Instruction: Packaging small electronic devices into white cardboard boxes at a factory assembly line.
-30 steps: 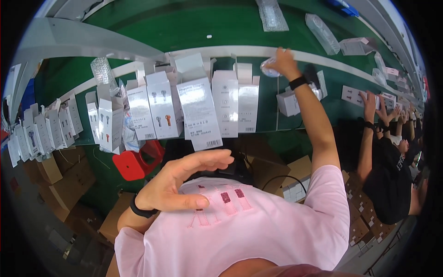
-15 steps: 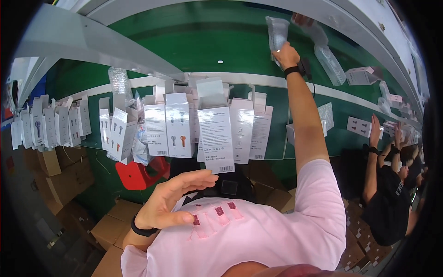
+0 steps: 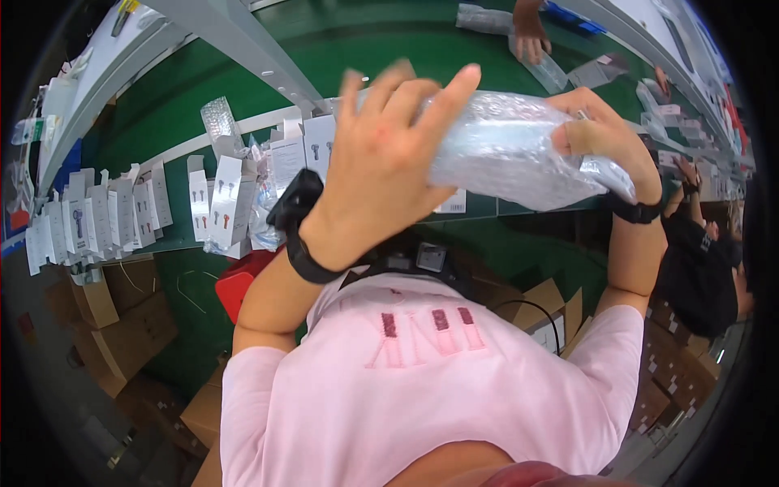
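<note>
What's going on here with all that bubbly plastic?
The person's right hand grips one end of a bubble-wrap packet, held up in front. The left hand is spread open at the other end. White boxes stand on the left. Farther off, another person's hand is by more clear wrap.

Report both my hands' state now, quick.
Left hand: open, at the left end of the bubble-wrapped package; contact cannot be told.
Right hand: closed, holding the bubble-wrapped package by its right end.

Pink lettering [image 3: 441, 322] spans the shirt [image 3: 438, 406]; the white boxes [image 3: 226, 203] bear print too small to read.
</note>
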Demonstrator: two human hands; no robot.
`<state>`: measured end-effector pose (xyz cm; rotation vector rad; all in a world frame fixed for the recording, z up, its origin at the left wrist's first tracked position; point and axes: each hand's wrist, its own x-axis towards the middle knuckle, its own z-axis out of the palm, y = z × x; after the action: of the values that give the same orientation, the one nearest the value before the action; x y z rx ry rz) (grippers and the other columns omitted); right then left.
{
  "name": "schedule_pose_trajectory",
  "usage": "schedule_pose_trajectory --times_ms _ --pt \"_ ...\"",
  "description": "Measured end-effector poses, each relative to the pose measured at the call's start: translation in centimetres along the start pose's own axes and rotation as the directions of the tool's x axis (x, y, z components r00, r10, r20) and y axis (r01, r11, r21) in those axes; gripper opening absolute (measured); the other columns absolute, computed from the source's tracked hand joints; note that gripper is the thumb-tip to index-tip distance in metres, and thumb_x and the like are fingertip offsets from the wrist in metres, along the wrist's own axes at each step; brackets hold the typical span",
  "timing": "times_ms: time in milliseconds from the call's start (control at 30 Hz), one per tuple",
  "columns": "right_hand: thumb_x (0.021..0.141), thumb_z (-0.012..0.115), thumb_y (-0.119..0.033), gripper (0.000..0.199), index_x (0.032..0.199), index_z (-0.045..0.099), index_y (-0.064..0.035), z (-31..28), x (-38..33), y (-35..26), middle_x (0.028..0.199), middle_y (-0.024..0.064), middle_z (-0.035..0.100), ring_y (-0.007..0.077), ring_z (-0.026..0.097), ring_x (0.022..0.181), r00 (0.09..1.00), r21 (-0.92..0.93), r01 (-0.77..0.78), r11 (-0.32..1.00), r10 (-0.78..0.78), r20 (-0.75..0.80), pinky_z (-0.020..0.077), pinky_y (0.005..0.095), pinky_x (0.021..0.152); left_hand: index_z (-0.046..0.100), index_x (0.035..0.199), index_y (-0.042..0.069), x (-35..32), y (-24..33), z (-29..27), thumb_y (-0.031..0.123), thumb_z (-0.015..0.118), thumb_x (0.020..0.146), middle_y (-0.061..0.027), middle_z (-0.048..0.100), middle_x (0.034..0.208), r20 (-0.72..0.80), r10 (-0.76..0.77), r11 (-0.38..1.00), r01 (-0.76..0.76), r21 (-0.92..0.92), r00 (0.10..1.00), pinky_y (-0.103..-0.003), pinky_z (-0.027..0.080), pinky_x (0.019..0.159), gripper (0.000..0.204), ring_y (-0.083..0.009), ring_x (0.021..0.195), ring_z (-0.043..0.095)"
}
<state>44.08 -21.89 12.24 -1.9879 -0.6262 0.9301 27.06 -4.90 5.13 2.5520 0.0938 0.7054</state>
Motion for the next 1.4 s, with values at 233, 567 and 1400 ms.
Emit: schedule_pose_trajectory --times_ms 233,567,1400 --pt "0.065 0.086 -0.017 0.062 0.115 0.061 0.0087 2.3 -7.4 0.1 0.108 0.0192 0.066 0.0202 0.065 0.074 0.383 -0.475 0.824 0.309 -0.921 0.066 0.0520 0.0280 0.061 0.063 0.110 -0.001 -6.0 1.2 0.8 0.004 0.075 0.064 -0.0094 0.066 0.097 0.145 -0.245 0.539 0.259 -0.801 0.959 -0.030 0.049 0.078 0.047 -0.0186 0.088 0.064" --pt "0.052 0.073 -0.005 0.049 0.101 0.070 -0.0027 7.7 -8.9 -0.3 0.083 0.0114 0.060 0.0197 0.056 0.059 0.409 -0.700 0.694 0.167 -0.892 0.192 0.0434 0.0259 0.049 0.027 0.145 0.007 -8.8 2.2 0.3 0.021 0.083 0.069 -0.0122 0.046 0.137 0.596 -0.110 -0.453 0.494 -0.742 0.795 -0.039 0.039 0.104 0.095 -0.0245 0.125 0.047" --pt "0.066 0.071 -0.004 0.032 0.097 0.064 -0.0076 8.8 -6.5 0.8 0.079 0.0051 0.058 0.0194 0.056 0.057 0.610 -0.840 0.467 0.275 -0.788 0.081 0.0427 0.0301 0.050 0.066 0.121 0.012 -6.8 1.8 -2.3 0.005 0.076 0.060 -0.0114 0.060 0.100 -0.099 -0.241 0.967 0.231 -0.105 0.965 -0.036 0.047 0.078 0.062 -0.0290 0.092 0.055"
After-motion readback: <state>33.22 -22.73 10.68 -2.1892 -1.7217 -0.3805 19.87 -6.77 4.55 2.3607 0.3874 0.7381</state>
